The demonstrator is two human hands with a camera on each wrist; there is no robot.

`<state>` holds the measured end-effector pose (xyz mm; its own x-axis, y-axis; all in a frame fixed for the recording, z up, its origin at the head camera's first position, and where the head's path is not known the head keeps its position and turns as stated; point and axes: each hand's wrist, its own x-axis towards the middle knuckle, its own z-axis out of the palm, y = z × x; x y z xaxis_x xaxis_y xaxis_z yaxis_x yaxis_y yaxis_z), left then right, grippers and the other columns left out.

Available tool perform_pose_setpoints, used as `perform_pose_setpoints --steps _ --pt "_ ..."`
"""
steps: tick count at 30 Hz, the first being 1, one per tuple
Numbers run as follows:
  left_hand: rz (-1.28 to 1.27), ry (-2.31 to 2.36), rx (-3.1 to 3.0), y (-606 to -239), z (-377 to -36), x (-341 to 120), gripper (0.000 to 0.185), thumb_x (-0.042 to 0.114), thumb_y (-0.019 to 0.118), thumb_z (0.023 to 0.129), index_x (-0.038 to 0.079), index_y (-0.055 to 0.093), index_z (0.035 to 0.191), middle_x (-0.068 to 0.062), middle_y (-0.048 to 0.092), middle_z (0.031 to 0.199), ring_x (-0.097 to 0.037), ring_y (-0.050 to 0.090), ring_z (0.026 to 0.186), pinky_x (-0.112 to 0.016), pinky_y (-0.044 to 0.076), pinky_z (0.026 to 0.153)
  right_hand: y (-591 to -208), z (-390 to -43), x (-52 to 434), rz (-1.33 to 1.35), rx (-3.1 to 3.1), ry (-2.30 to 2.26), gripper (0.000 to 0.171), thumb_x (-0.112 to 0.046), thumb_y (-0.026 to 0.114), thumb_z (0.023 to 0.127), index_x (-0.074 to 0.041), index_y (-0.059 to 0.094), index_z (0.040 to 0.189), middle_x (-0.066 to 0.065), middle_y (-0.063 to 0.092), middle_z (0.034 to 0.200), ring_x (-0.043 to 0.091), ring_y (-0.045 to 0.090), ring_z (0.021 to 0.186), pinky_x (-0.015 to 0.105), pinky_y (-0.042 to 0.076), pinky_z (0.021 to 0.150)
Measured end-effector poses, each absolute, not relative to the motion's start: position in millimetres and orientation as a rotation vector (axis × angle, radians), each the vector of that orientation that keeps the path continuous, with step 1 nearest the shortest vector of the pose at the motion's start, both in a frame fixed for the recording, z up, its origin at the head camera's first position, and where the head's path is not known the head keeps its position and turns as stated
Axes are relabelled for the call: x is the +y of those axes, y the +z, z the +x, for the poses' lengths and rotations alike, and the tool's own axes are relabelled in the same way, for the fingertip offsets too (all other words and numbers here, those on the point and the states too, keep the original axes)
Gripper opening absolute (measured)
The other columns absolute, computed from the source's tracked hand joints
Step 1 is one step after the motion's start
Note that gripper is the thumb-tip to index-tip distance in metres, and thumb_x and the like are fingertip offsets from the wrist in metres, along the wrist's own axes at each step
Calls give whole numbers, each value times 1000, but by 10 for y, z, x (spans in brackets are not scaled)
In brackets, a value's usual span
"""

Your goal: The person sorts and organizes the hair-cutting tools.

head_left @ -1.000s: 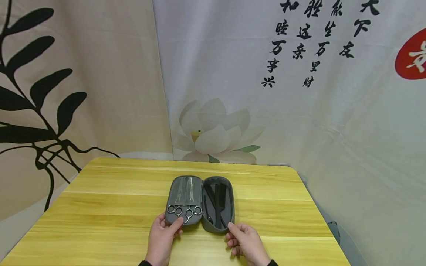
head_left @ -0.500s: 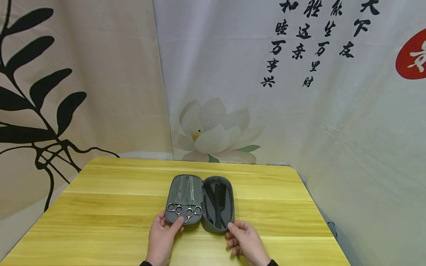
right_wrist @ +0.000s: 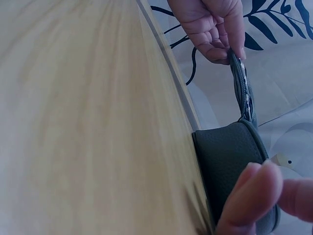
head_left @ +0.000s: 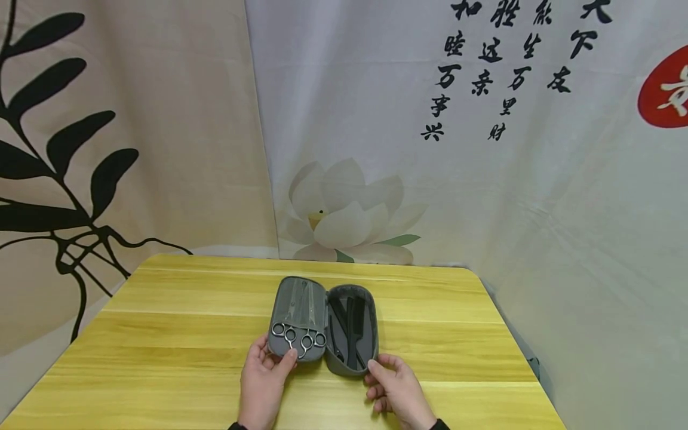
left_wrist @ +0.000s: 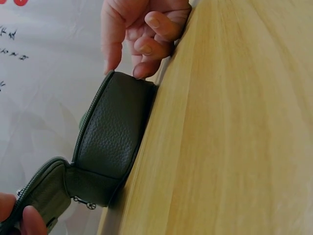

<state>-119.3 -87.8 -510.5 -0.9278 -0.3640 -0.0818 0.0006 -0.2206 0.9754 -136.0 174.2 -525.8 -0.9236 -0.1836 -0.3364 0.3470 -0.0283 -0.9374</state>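
Observation:
A grey zippered case [head_left: 352,371] lies unzipped and spread on the table, its two halves joined along a hinge. Behind a clear pocket [head_left: 299,301] in the lid sit two pairs of scissors [head_left: 291,343], metal finger loops toward me. The deeper half holds a black comb [head_left: 355,313] among other dark slim tools. My left hand [head_left: 263,382] pinches the lid's near edge, thumb on top. At the deep half's near right corner, my right hand [head_left: 395,385] pinches the rim between thumb and fingers. In the left wrist view the lid [left_wrist: 49,193] is tilted up off the table.
The wooden table [head_left: 177,346] has rounded far corners. Behind it hangs a pale cloth backdrop [head_left: 355,89] printed with leaves, a lotus and black characters. A zipper pull [left_wrist: 89,203] dangles from the case near the hinge.
My left hand has raised the lid slightly, so its far edge sits higher in the head view. The right hand and the deep half have stayed in place.

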Motion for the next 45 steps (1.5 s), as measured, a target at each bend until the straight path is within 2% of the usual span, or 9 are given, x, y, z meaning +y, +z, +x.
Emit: perform_pose_setpoints --steps 6,10,15,29,38,45 --pt "395 -2213 -1793 -5071 -1177 -864 69 -9 71 95 -7 36 155 -24 57 138 -7 69 103 -19 62 84 -5270 -1367 1737 182 1888 -2008 69 -34 64 109 7 30 152 6 71 97 13 66 69 27 56 54" --pt "382 -2199 -1808 -5048 -1163 -862 68 -8 72 96 -5 38 155 -25 57 142 -2 67 106 -17 61 89 -5262 -1369 1734 186 1884 -2004 70 -34 65 108 7 30 153 6 71 97 13 66 69 27 56 54" --pt "357 -2135 -1859 -5021 -1149 -852 68 -6 73 96 -2 41 156 -26 58 146 -1 66 109 -13 57 94 -5242 -1367 1726 192 1883 -1995 71 -34 65 108 7 29 153 6 72 97 13 67 69 27 56 54" --pt "217 -1811 -2120 -4838 -1141 -717 65 6 78 97 8 49 155 -14 68 136 -13 67 109 -15 58 90 -5275 -1373 1726 186 1893 -1995 72 -33 66 108 8 30 154 7 71 97 14 66 68 27 56 53" --pt "87 -1390 -2263 -4806 -1169 -634 60 1 77 94 -2 52 149 -10 67 116 -13 62 93 -22 58 78 -5273 -1365 1726 168 1897 -2011 71 -33 66 107 8 30 153 7 71 97 13 66 67 27 56 52" --pt "48 -1304 -2277 -4816 -1164 -610 61 1 79 94 -3 51 148 -9 64 114 -13 61 93 -23 58 78 -5261 -1359 1719 171 1904 -2003 70 -33 66 107 8 31 152 9 71 97 14 66 68 27 56 52"
